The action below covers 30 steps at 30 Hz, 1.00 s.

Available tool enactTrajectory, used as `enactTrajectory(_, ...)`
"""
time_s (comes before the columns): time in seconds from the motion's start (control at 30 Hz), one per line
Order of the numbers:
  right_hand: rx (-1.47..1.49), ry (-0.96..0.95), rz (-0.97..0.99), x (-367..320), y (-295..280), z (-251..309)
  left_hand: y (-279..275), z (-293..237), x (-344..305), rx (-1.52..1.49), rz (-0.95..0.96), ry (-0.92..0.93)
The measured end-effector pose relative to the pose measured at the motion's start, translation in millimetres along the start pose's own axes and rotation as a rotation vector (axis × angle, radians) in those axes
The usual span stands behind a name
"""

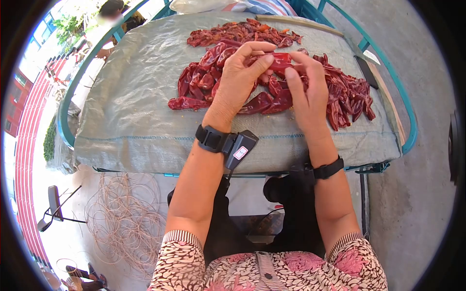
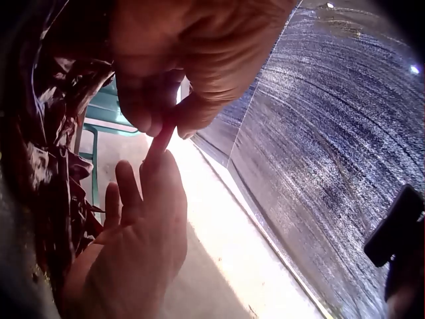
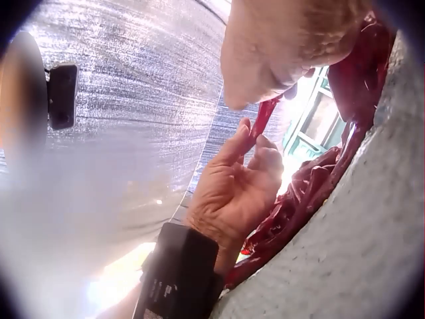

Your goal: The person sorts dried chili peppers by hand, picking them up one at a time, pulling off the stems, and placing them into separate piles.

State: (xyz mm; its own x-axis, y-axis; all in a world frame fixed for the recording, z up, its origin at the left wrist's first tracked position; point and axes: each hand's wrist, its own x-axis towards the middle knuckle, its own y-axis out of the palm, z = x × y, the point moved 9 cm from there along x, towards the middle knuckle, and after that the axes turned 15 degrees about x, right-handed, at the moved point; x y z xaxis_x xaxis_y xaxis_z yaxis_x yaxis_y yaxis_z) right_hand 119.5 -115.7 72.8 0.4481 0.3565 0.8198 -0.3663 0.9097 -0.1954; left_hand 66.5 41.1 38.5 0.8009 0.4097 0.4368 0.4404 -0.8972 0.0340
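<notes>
A shiny red dried chili pepper [image 1: 280, 62] is held up between both hands, above the heap. My left hand [image 1: 236, 80] pinches one end between thumb and fingers. At the other end, the thumb and forefinger of my right hand [image 1: 312, 89] pinch it. The right wrist view shows the pepper [image 3: 266, 114] stretching between the left hand [image 3: 232, 183] and the right hand [image 3: 285, 56]. Behind and below lies a pile of glossy whole chilies [image 1: 196, 82], partly hidden by the hands.
Darker, slimmer chilies [image 1: 347, 92] lie to the right, and a broken, orange-red pile [image 1: 238, 33] at the back. A grey-green woven sheet [image 1: 131, 111] covers the surface, inside a teal metal rail [image 1: 68, 106]. A dark phone-like object [image 1: 366, 72] lies near the right edge.
</notes>
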Motion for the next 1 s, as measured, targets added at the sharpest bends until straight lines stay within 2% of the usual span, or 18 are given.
enactTrajectory(0.07,0.026,0.078,0.032,-1,3,-3,3,0,-1,-0.022,0.027,-0.027)
enactTrajectory(0.17,0.126,0.04,-0.093,2,-8,-5,7,-2,0,0.001,0.021,-0.001)
enactTrajectory(0.2,0.155,0.039,-0.125,2,-10,-5,11,-5,0,0.083,0.054,0.018)
enactTrajectory(0.3,0.096,0.092,-0.028,-1,-8,-16,17,-12,-1,0.368,0.116,0.033)
enactTrajectory(0.43,0.018,0.073,-0.284,0,-37,-13,8,-22,-13,0.907,0.071,-0.032)
enactTrajectory(0.47,0.006,0.09,-0.298,1,-40,-18,3,-24,-15,1.055,0.054,-0.044)
enactTrajectory(0.53,-0.02,0.124,-0.325,1,-50,-29,11,-21,-24,1.208,0.253,-0.078)
enactTrajectory(0.57,-0.213,0.098,-0.266,1,-49,-35,15,-17,-28,1.281,0.355,-0.095)
enactTrajectory(0.67,-0.434,0.067,-0.265,-3,-46,-42,18,6,-33,1.312,0.492,-0.111)
enactTrajectory(0.77,-0.472,-0.079,-0.274,2,-46,-7,20,2,-33,1.366,0.448,-0.065)
enactTrajectory(0.87,-0.082,-0.145,-0.113,5,-28,2,16,-20,-26,1.308,0.275,-0.005)
enactTrajectory(0.9,-0.094,-0.169,-0.036,5,-18,9,17,-28,-24,1.253,0.206,0.046)
enactTrajectory(0.97,-0.015,-0.087,0.053,2,-3,6,16,-44,-20,1.139,0.067,0.145)
enactTrajectory(1.0,0.025,-0.047,0.098,0,4,4,19,-46,-18,1.055,0.076,0.123)
